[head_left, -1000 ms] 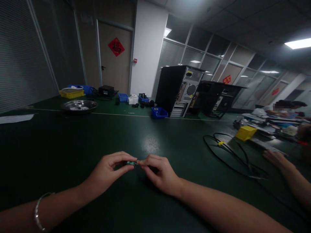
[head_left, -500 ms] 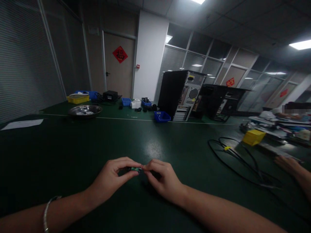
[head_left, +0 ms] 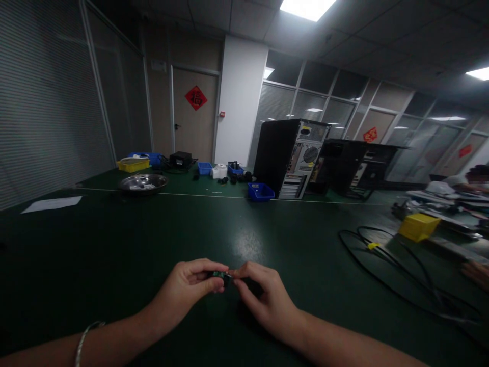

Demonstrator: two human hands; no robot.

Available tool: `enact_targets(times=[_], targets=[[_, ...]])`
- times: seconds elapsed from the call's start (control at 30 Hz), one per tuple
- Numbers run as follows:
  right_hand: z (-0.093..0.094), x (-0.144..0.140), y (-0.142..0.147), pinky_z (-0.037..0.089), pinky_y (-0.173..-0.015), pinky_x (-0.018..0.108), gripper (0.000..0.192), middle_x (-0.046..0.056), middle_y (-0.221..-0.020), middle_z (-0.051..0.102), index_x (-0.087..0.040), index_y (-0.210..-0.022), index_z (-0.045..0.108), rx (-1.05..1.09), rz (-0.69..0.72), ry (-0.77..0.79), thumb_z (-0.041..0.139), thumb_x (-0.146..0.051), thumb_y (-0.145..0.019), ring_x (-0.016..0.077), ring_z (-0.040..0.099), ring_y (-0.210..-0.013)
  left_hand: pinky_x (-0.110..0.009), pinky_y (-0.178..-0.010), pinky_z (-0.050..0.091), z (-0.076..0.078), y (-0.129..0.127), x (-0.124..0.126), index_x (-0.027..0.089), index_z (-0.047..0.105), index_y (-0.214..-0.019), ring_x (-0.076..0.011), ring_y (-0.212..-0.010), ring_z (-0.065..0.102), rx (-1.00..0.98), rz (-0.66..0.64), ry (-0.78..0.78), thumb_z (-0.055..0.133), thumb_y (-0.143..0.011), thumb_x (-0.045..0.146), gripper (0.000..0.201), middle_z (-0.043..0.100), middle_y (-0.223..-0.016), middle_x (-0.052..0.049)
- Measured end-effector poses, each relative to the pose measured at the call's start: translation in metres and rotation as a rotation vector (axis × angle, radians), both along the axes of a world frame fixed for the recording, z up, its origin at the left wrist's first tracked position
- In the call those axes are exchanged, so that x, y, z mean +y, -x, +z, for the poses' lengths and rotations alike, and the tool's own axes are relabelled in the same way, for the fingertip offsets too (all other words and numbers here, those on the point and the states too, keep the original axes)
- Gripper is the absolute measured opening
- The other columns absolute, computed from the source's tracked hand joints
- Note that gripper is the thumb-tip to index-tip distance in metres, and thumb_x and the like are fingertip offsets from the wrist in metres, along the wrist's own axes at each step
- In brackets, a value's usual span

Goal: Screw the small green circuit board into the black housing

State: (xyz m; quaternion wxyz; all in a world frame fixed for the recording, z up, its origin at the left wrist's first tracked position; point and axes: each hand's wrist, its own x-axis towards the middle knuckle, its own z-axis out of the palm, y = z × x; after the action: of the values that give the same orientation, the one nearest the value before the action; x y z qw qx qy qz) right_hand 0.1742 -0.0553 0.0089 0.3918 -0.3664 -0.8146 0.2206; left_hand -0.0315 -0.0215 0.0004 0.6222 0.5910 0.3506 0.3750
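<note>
Between thumb and fingers, my left hand [head_left: 194, 280] grips a small green circuit board [head_left: 219, 274] with a dark part at its right end. My right hand [head_left: 265, 293] is closed in a pinch at that right end. A small shiny bit [head_left: 229, 276] shows by the right fingertips; what it is, I cannot make out. Both hands are held low over the green tabletop [head_left: 153, 239], close together near its front. The fingers hide much of the board.
A black cable [head_left: 355, 260] lies coiled at the right, near a yellow bin [head_left: 419, 227] and another person's hand [head_left: 476, 272]. Further back stand a computer tower [head_left: 280, 158], a blue bin [head_left: 261, 191] and a metal bowl [head_left: 143, 184]. Paper [head_left: 52, 204] lies at left.
The camera view has shifted, so the scene sits lower and further right. Both hands keep their hold at the board, which is turned slightly. The other person's hand is now nearer the right edge.
</note>
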Motion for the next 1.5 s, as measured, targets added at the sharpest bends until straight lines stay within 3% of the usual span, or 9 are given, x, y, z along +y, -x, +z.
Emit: enact_targets(times=[0.33, 0.53, 0.7, 0.83, 1.0, 1.1, 1.27, 1.5], targets=[[0.006, 0.000, -0.006, 0.048, -0.077, 0.029, 0.040, 0.008, -0.104, 0.056, -0.025, -0.130, 0.054, -0.134, 0.210, 0.016, 0.052, -0.019, -0.090, 0.0164, 0.057, -0.091, -0.027, -0.072, 0.045, 0.006, 0.002, -0.006, 0.014, 0.066, -0.088, -0.0118, -0.076, 0.055, 0.064, -0.311, -0.004, 0.064, -0.080, 0.016, 0.009, 0.058, -0.083, 0.000], [0.006, 0.001, -0.006, 0.047, -0.076, 0.028, 0.031, 0.006, -0.104, 0.057, -0.026, -0.121, 0.059, -0.180, 0.202, 0.059, 0.052, -0.022, -0.091, 0.0154, 0.057, -0.090, -0.028, -0.070, 0.045, 0.001, 0.003, -0.003, 0.017, 0.048, -0.099, -0.0133, -0.080, 0.058, -0.031, -0.350, 0.054, 0.068, -0.076, 0.011, 0.031, 0.062, -0.089, -0.001], [0.010, 0.001, -0.006, 0.047, -0.079, 0.028, 0.027, 0.006, -0.106, 0.059, -0.024, -0.117, 0.059, -0.215, 0.243, 0.091, 0.053, -0.021, -0.090, 0.0157, 0.058, -0.093, -0.028, -0.071, 0.044, 0.003, 0.005, -0.003, 0.016, 0.045, -0.099, -0.0134, -0.080, 0.060, -0.002, -0.400, 0.051, 0.070, -0.075, 0.011, 0.035, 0.064, -0.092, -0.002], [0.012, 0.001, -0.004, 0.048, -0.078, 0.028, 0.028, 0.007, -0.105, 0.059, -0.022, -0.114, 0.060, -0.208, 0.273, 0.116, 0.055, -0.017, -0.087, 0.0159, 0.058, -0.091, -0.030, -0.079, 0.041, 0.008, 0.004, -0.001, 0.015, 0.047, -0.096, -0.0147, -0.087, 0.060, 0.017, -0.392, 0.032, 0.074, -0.070, 0.010, 0.038, 0.066, -0.092, -0.003], [0.010, 0.001, 0.002, 0.049, -0.074, 0.029, 0.025, 0.008, -0.095, 0.061, -0.020, -0.108, 0.058, -0.072, 0.224, 0.077, 0.055, -0.012, -0.084, 0.0174, 0.060, -0.087, -0.029, -0.076, 0.042, 0.002, 0.004, 0.005, 0.015, 0.047, -0.101, -0.0142, -0.085, 0.063, -0.123, -0.349, 0.116, 0.079, -0.066, 0.011, 0.048, 0.067, -0.094, -0.004], [0.010, 0.001, 0.005, 0.050, -0.070, 0.028, 0.021, 0.006, -0.090, 0.061, -0.021, -0.102, 0.058, -0.024, 0.183, 0.033, 0.054, -0.010, -0.084, 0.0171, 0.060, -0.082, -0.028, -0.075, 0.044, 0.000, 0.004, 0.007, 0.013, 0.052, -0.095, -0.0138, -0.084, 0.063, -0.171, -0.304, 0.171, 0.080, -0.064, 0.012, 0.042, 0.067, -0.094, -0.006], [0.006, 0.003, 0.002, 0.049, -0.069, 0.026, 0.025, 0.004, -0.090, 0.060, -0.024, -0.104, 0.054, 0.036, 0.113, -0.057, 0.051, -0.007, -0.085, 0.0160, 0.059, -0.080, -0.027, -0.077, 0.045, 0.004, 0.003, 0.006, 0.012, 0.058, -0.091, -0.0132, -0.083, 0.063, -0.239, -0.240, 0.187, 0.079, -0.068, 0.015, 0.032, 0.066, -0.090, -0.004], [0.003, 0.007, -0.002, 0.051, -0.070, 0.024, 0.025, 0.003, -0.093, 0.063, -0.025, -0.105, 0.052, -0.061, 0.050, -0.051, 0.050, -0.008, -0.087, 0.0146, 0.062, -0.081, -0.030, -0.073, 0.048, 0.004, 0.003, 0.009, 0.010, 0.060, -0.105, -0.0153, -0.080, 0.066, -0.289, -0.220, 0.227, 0.074, -0.075, 0.019, 0.034, 0.065, -0.091, -0.007]])
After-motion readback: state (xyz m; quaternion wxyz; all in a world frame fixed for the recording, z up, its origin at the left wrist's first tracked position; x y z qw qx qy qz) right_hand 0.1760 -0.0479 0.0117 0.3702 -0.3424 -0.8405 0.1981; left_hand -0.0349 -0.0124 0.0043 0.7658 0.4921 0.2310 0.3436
